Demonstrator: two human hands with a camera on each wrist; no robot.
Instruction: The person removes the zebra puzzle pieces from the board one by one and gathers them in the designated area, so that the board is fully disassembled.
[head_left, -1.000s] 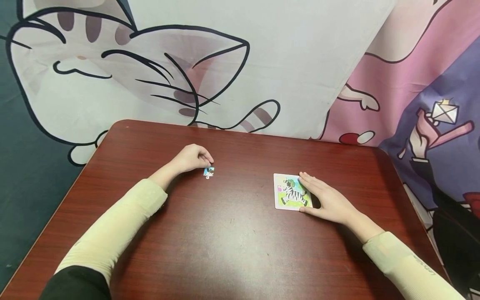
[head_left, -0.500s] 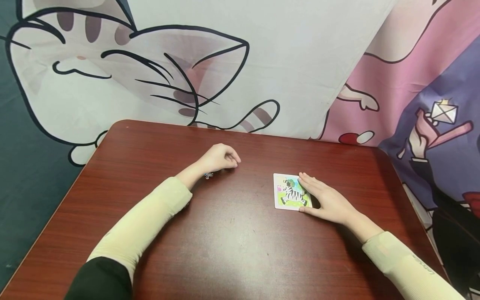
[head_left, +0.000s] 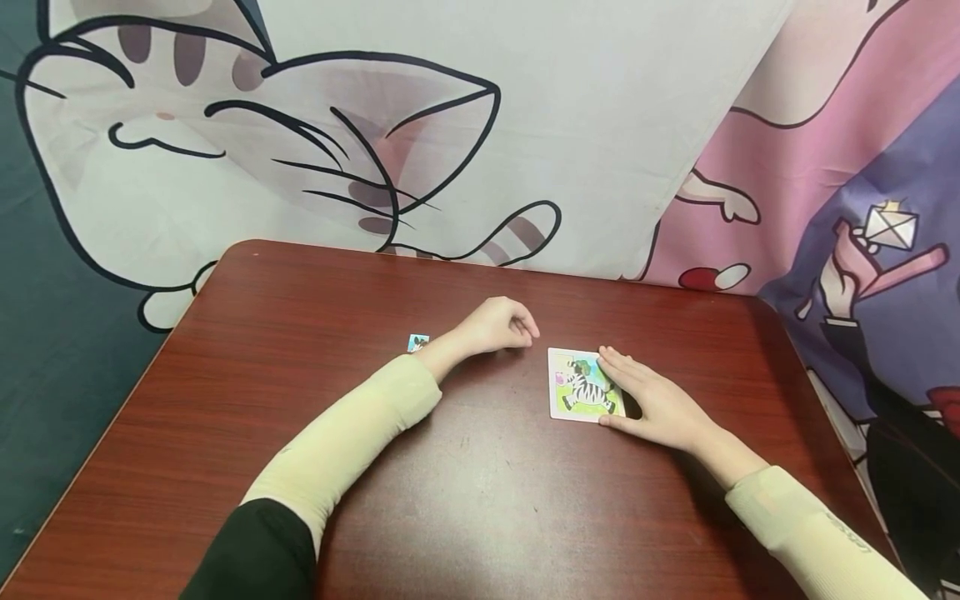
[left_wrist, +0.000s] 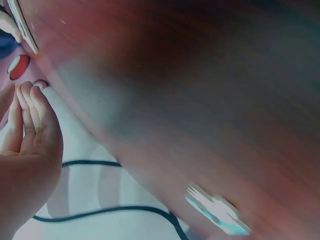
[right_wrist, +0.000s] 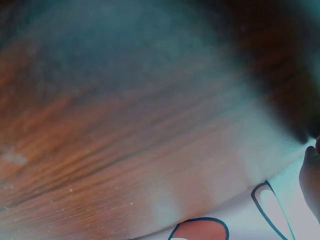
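Observation:
In the head view my left hand [head_left: 498, 325] hovers over the table, left of a square zebra picture puzzle [head_left: 586, 384] with a white border. Its fingers are loosely bent, and I see nothing between them. The left wrist view shows the same hand's thumb and fingers [left_wrist: 37, 117] with a gap between their tips. My right hand [head_left: 660, 402] rests at the puzzle's right edge, its fingers extended along the upper corner and its thumb at the lower one. Small blue-and-white puzzle pieces [left_wrist: 217, 209] lie on the table behind my left wrist, partly hidden by the sleeve in the head view.
The brown table [head_left: 465, 500] reaches back to a wall cloth [head_left: 600, 125] printed with a cartoon cat. A pink and purple printed cloth [head_left: 795, 192] hangs at the right. Part of a dark object [head_left: 911, 492] stands beside the table's right edge.
My left hand has moved right, from the small puzzle pieces to near the zebra puzzle. The pieces stay where they were. My right hand and the puzzle have not visibly moved.

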